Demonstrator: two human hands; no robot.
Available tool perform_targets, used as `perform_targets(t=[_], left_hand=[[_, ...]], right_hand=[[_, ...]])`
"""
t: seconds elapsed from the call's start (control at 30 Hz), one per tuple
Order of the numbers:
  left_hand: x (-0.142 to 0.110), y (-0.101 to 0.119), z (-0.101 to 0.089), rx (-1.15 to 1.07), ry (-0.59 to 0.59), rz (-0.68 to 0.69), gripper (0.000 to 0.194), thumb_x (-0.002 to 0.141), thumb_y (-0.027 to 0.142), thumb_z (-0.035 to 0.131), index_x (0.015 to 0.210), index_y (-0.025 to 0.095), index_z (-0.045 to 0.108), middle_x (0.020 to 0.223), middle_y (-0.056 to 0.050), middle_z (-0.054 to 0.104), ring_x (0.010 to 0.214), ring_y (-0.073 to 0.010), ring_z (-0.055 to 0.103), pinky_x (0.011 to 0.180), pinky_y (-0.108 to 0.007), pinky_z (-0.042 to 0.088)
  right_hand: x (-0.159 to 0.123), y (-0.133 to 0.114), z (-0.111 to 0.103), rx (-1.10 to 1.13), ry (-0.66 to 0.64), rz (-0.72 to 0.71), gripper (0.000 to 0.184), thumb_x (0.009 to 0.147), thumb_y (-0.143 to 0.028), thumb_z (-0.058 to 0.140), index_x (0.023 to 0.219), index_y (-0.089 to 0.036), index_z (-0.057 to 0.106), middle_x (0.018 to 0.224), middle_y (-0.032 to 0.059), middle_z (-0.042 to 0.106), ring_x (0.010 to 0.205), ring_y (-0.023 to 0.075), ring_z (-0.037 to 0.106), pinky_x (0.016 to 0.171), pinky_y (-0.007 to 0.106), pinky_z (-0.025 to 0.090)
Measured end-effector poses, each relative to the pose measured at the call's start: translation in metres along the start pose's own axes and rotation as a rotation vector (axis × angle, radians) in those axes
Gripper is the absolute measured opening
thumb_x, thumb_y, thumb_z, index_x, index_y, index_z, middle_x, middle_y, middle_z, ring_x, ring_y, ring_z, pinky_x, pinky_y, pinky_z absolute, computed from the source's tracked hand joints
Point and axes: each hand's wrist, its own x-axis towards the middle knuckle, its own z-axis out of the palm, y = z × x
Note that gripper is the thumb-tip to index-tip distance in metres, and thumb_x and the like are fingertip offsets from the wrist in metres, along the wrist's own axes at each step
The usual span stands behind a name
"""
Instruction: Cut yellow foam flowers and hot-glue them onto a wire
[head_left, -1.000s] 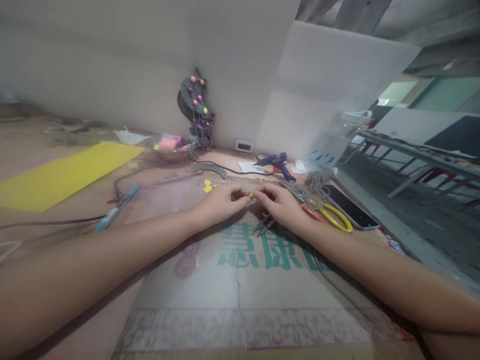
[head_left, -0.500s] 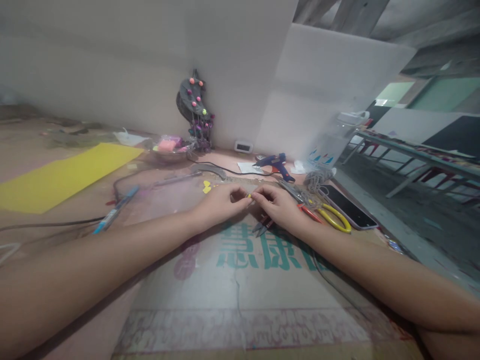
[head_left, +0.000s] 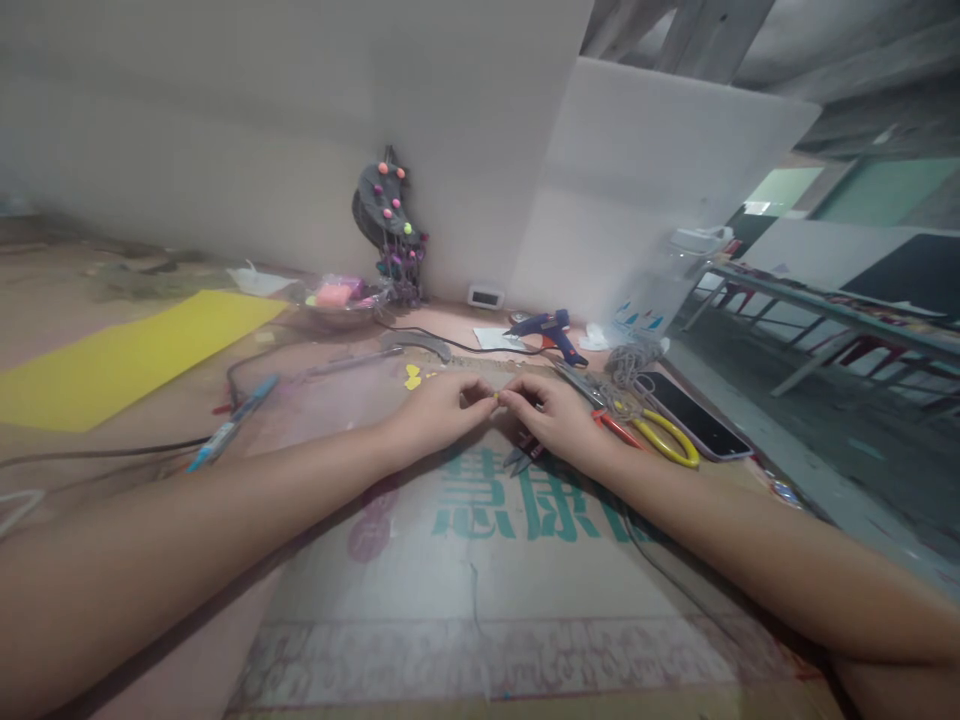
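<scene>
My left hand (head_left: 448,408) and my right hand (head_left: 551,408) meet fingertip to fingertip above the table. Pinched between them is a tiny yellow piece (head_left: 496,396), mostly covered by the fingers; its exact shape is too small to tell. Several small yellow cut-outs (head_left: 412,377) lie just beyond my left hand. Under my right hand, dark-handled snips (head_left: 517,460) show only their blades and part of a handle. Right of that hand are scissors with yellow handles (head_left: 667,438) and a red-handled tool (head_left: 619,429).
A blue glue gun (head_left: 551,330) lies at the back, near grey yarn (head_left: 634,362) and a phone (head_left: 694,415). On the left are a yellow sheet (head_left: 142,350), a blue marker (head_left: 232,424) and a bowl (head_left: 341,312). A grey moon-shaped decoration (head_left: 379,210) leans against the wall.
Both hands stay joined at nearly the same spot. Less of the yellow piece shows between the fingertips now. The view has shifted very slightly.
</scene>
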Motion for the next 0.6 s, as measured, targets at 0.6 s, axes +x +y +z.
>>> perform_targets(t=[0.6], left_hand=[[0.003,-0.011,-0.002,-0.234,0.140,-0.071,0.033,0.096,0.040,0.040,0.102,0.016,0.062,0.091,-0.005,0.067,0.090,-0.0182,0.063,0.079,-0.028,0.047]], right_hand=[[0.000,-0.003,0.000,0.042,0.061,0.020,0.020,0.091,-0.032,0.052,0.077,-0.019,0.059,0.067,-0.0011,0.059,0.063,0.0140,0.054,0.060,0.025,0.042]])
